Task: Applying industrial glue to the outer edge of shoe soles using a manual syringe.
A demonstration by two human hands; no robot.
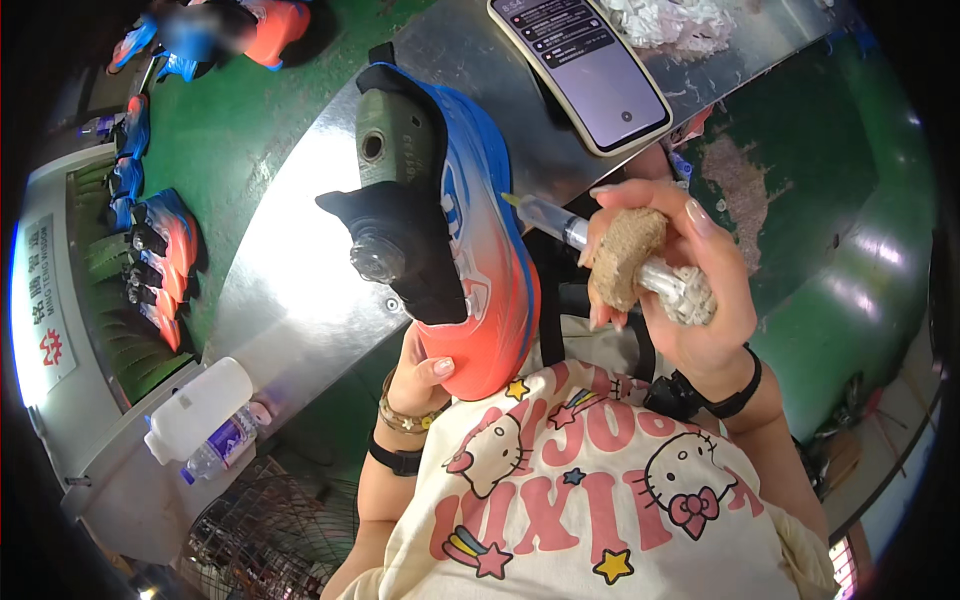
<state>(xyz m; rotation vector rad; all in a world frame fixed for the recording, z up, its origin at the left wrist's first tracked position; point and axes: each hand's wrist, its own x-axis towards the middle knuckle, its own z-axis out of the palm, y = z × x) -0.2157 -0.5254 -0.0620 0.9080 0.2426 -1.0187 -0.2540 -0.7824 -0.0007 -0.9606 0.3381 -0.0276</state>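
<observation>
My left hand [415, 375] grips the orange-red toe of a sports shoe [500, 270], its thumb on the upper and its other fingers mostly hidden. The shoe fades from blue at the heel to red at the toe. A dark green shoe last [397, 135] fills it, and a black tongue or flap [400, 240] stands out from its middle. Closed around a clear syringe [550, 222], my right hand [705, 250] also has a rough brown pad [628, 255] against the barrel. White crumpled material [688, 297] covers the plunger end. The syringe's yellowish tip is at the shoe's blue side; contact cannot be told.
A phone [590, 80] lies on the metal table [290, 270] beyond the shoe, near crumpled white scraps [675, 22]. Left stand a white bottle [205, 405] and a clear drink bottle [222, 447]. More shoes [165, 250] sit on a conveyor [100, 290] at far left.
</observation>
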